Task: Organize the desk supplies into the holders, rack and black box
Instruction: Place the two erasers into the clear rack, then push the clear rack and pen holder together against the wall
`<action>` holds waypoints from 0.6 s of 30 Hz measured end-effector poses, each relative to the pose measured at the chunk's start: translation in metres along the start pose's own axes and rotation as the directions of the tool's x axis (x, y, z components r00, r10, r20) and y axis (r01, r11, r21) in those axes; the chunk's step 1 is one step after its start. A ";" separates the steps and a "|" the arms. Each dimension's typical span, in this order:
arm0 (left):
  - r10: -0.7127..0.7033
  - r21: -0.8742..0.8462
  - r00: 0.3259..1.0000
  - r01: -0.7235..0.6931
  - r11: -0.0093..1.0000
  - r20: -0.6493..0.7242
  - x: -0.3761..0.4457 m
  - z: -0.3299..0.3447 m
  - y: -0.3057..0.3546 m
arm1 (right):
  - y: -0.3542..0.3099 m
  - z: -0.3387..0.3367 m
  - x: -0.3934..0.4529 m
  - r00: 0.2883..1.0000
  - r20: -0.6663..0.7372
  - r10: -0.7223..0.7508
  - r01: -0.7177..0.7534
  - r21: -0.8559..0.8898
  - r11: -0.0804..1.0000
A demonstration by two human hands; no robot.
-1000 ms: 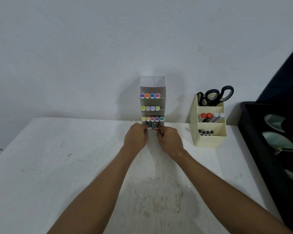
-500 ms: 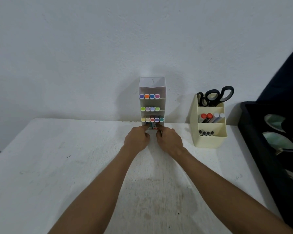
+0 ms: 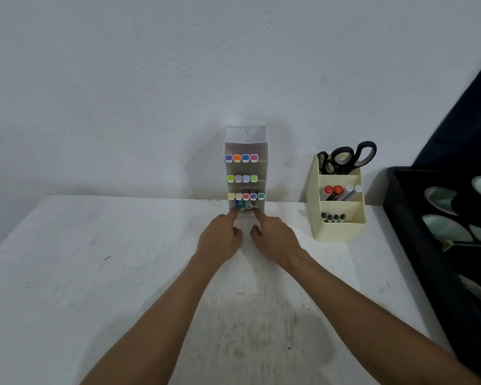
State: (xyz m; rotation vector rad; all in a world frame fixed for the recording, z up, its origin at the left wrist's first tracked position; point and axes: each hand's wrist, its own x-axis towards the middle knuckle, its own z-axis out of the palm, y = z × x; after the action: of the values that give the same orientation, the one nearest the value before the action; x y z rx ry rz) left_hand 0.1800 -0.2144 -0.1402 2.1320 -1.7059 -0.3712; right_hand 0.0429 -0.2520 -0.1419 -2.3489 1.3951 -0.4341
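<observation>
A white tiered rack (image 3: 246, 140) stands against the wall with rows of coloured markers (image 3: 241, 158) lying end-on in its shelves. Both my hands are in front of its bottom shelf. My left hand (image 3: 221, 237) points its index finger onto the marker ends (image 3: 243, 205) at the lower left; its other fingers are curled and hold nothing. My right hand (image 3: 275, 237) does the same from the right, index fingertip on the lowest markers. A cream holder (image 3: 338, 229) to the right carries black scissors (image 3: 345, 159), pens and small markers.
The black box (image 3: 417, 232) with pale oval items fills the right edge, close to the cream holder. The white desk (image 3: 95, 273) ends at the wall behind the rack. A dark cloth hangs at the upper right.
My hands have drawn back slightly from the rack. The curled fingers that held the lowest markers have given way to index fingers pressing on their ends.
</observation>
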 end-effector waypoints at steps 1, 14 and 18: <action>-0.011 0.009 1.000 0.011 1.000 -0.014 -0.002 0.001 0.000 | 0.000 0.000 -0.002 1.000 -0.003 -0.002 0.002 -0.010 1.000; -0.044 0.038 0.999 0.044 0.998 0.004 0.000 0.002 0.009 | -0.008 0.004 0.004 0.998 0.032 0.055 -0.054 -0.036 0.998; -0.058 0.068 0.998 0.057 0.996 0.016 0.000 0.001 0.012 | -0.008 0.003 0.005 0.997 0.045 0.068 -0.067 -0.036 0.997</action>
State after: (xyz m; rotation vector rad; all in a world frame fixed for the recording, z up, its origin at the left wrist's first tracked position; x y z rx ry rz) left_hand 0.1692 -0.2165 -0.1360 2.2366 -1.6922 -0.3554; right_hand 0.0523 -0.2530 -0.1402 -2.3160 1.4670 -0.3367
